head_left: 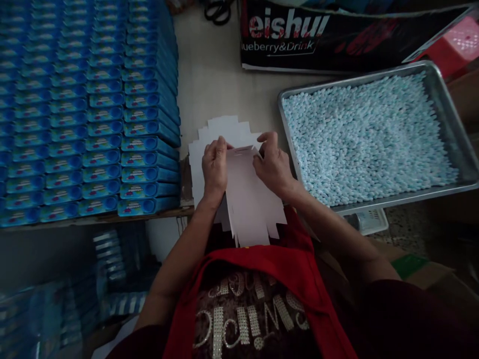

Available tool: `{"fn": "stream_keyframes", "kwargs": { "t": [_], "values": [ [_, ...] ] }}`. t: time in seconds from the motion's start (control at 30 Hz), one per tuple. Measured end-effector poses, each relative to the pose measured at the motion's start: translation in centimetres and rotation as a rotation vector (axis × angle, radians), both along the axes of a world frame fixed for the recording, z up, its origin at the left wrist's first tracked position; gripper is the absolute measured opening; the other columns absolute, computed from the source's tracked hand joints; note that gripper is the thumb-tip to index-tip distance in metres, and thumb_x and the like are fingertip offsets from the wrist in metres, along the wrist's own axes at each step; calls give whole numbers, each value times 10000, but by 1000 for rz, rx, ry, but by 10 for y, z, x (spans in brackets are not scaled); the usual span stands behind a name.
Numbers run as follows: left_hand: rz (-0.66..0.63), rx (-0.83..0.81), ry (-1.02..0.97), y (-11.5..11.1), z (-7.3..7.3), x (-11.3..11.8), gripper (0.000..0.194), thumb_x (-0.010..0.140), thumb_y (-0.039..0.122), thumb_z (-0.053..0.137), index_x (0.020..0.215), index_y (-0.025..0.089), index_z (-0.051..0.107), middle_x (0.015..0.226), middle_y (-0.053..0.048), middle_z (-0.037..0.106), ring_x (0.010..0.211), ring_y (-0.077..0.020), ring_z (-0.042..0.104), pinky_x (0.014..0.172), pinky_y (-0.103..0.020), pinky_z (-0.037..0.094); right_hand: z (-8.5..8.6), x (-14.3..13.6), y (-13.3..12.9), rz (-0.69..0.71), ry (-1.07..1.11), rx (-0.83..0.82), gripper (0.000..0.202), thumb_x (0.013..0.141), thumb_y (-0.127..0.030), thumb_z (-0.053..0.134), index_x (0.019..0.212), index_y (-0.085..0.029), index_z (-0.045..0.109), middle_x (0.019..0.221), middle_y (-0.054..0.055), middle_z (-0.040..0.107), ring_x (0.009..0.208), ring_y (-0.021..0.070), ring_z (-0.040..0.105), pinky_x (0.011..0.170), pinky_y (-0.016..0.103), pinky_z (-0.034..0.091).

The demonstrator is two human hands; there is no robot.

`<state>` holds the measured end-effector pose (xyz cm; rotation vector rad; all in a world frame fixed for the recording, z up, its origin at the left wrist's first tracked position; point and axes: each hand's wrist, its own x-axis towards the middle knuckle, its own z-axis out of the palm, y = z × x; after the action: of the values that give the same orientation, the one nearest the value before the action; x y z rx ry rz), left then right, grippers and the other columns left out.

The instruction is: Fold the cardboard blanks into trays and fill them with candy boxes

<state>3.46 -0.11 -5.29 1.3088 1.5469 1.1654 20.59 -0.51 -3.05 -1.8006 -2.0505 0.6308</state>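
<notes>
White thin-cardboard box blank (247, 194), apparently mid-fold, gripped at 2 far corners by left hand (215, 168) and right hand (275, 164); next, probably gotta square up end flap (241, 150).

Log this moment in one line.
left hand: holding white carton at left wall; right hand: at its far right corner; carton: partly folded; metal tray: right; blue boxes: left

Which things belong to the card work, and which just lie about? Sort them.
In the work: left hand, right hand, white card, sheets beneath.

Perhaps just lying about, untouched: blue packs, tray, pellets, carton, scissors.
</notes>
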Motion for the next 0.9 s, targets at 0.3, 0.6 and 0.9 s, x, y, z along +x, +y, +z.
{"fn": "stream_keyframes", "kwargs": {
  "t": [0.3,0.6,0.9],
  "values": [
    [39,-113,-33,-9,2,-6,35,907,226,620,922,221,651,954,-17,694,973,-186,659,926,-305,530,7,17,4,164,6,-40,672,926,-209,514,1593,-163,444,1039,96,753,945,285,683,888,416,518],
    [-219,-125,255,3,14,-29,169,818,158,728,966,218,785,1057,-68,789,1050,-273,692,1061,-455,520,32,23,54,434,130,-305,361,1012,-372,574,1230,-181,790,760,7,704,747,170,642,758,300,461],
    [-246,12,379,27,-8,-32,239,623,25,792,609,238,684,598,-23,486,1042,-371,639,1116,-581,435,0,-11,88,618,-229,-26,290,813,-502,834,808,-212,820,733,51,682,976,297,710,908,404,526]
  ]
}}
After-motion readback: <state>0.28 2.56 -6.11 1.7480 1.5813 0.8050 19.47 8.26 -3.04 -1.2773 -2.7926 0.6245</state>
